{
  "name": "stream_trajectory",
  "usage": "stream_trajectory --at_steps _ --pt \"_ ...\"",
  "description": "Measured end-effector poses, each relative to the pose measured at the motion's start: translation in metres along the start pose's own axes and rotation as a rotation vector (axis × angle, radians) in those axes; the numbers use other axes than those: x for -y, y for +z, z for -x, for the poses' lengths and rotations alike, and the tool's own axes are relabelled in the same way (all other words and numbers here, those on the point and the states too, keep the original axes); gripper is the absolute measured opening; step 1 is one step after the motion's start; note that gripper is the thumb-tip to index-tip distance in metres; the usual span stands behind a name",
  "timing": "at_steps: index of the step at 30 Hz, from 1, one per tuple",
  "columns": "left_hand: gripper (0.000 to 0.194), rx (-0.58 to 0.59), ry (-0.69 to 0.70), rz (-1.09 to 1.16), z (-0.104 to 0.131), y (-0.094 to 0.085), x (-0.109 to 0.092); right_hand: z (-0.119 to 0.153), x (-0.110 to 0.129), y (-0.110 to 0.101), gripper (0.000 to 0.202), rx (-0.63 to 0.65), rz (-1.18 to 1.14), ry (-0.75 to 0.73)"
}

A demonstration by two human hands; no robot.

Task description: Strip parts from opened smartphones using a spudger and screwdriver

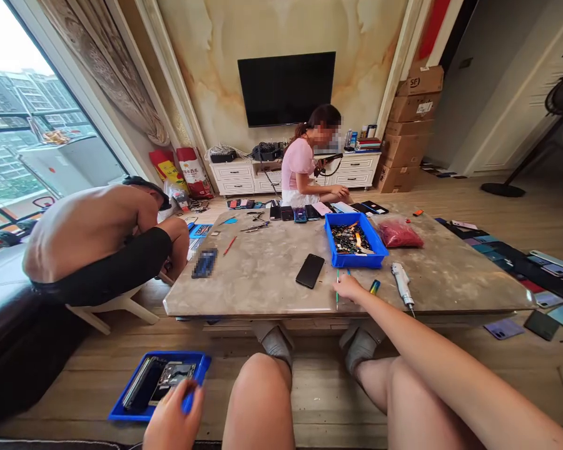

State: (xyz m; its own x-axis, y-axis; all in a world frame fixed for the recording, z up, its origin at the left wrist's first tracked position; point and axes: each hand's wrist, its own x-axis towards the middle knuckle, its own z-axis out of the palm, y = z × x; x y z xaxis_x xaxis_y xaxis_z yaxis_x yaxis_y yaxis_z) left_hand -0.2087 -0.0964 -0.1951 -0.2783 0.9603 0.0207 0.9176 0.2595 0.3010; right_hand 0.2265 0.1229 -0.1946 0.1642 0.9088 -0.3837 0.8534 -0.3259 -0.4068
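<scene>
Green tool [336, 289] at centre frame stands nearly upright in the picture, long axis running toward the blue bin [355, 240]; right hand [350, 289] pinches it on the marble table [272, 275]. Lower left, left hand [171, 419] grips the blue tray [159, 389].

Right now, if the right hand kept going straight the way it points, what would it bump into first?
Probably the black phone. The right hand points left across the table, though depth is hard to judge.

A blue tray [122, 409] sits by the left hand [173, 415], a green-tipped tool [336, 289] and black phone [309, 270] by the right hand [349, 289] on the mottled grey counter [263, 275].
</scene>
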Motion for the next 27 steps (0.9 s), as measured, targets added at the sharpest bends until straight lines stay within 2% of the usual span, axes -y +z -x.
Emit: stream_trajectory --at_steps 3,6,9,12,15,19,23,27 --pt "0.026 0.048 0.219 0.028 -0.066 0.008 -0.081 0.007 0.011 -0.001 0.030 0.018 0.002 -0.024" --pt "0.031 0.165 0.428 0.022 -0.118 0.039 -0.175 0.023 0.016 -0.003 0.031 -0.011 0.000 -0.038" --pt "0.038 0.197 0.516 -0.017 -0.149 0.071 -0.256 0.039 0.013 -0.004 0.031 -0.050 -0.014 -0.029" --pt "0.042 0.198 0.504 -0.059 -0.167 0.091 -0.306 0.047 0.004 -0.009 0.030 -0.082 -0.048 -0.006" --pt "0.042 0.259 0.469 -0.080 -0.180 0.100 -0.330 0.044 -0.001 -0.015 0.030 -0.113 -0.092 0.014" --pt "0.040 0.381 0.411 -0.022 -0.195 0.100 -0.336 0.030 0.007 -0.014 0.031 -0.118 -0.140 -0.001" --pt "0.040 0.467 0.291 0.147 -0.205 0.089 -0.321 0.011 0.016 -0.001 0.031 -0.079 -0.170 0.000" --pt "0.040 0.568 0.131 0.351 -0.205 0.079 -0.289 -0.007 0.013 0.011 0.029 -0.038 -0.201 0.051"
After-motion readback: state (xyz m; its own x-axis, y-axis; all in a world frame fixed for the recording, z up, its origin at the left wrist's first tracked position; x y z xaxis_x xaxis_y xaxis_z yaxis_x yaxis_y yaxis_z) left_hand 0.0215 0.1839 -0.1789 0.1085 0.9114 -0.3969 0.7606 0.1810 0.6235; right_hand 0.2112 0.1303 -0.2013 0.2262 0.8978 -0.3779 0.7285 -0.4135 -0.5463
